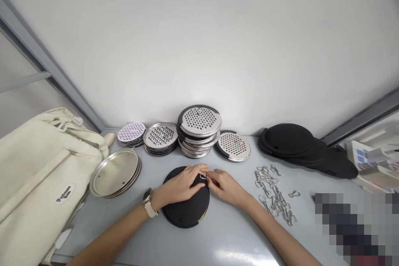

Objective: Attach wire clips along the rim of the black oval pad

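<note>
A black disc [181, 212], seen with a thin metallic edge at its lower right, lies on the table in front of me. My left hand [185, 185] reaches over its upper part, fingers bent toward the right rim and thumb on the upper face. A small silver snap hook [202, 176] shows between the left thumb and forefinger. At that rim my right hand [222, 185] is closed in a pinch on the hook. The fingertips of both hands meet there and partly cover the hook. Whether it passes through a hole in the disc is hidden.
Behind stand stacks of perforated metal grater discs [201, 120], another grater pile [235, 146] and pale ones [131, 132]. Plain metal lids [115, 172] sit left beside a cream bag [40, 174]. Rightward are loose snap hooks [276, 195] and piled black covers [289, 141].
</note>
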A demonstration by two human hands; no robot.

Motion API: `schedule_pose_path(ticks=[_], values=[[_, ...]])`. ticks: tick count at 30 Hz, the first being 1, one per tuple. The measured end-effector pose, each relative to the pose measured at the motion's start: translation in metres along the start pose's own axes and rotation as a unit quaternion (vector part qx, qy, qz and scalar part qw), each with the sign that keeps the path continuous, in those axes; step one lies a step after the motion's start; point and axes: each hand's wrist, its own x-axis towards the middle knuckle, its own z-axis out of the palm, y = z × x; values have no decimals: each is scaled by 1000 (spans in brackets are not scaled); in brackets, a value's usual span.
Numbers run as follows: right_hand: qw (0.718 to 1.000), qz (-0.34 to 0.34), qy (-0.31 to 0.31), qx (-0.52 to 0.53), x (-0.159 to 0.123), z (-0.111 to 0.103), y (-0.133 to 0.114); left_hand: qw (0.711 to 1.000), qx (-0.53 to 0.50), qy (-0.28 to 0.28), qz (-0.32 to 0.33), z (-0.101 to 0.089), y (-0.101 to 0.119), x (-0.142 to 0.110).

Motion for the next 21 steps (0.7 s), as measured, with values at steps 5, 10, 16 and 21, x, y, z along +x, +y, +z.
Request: schedule_pose_path(ticks=[5,10,16,21], values=[[1000,0,-6,-1,0,0,1,1000,9,-1,2,0,0,-1],[1000,12,1,20,0,0,1,1000,9,-2,7,0,-1,0],[997,32,2,72,0,-1,0,1000,8,-3,7,0,-1,0],[992,40,4,121,-1,3,2,1000,-4,3,15,0,0,0]])
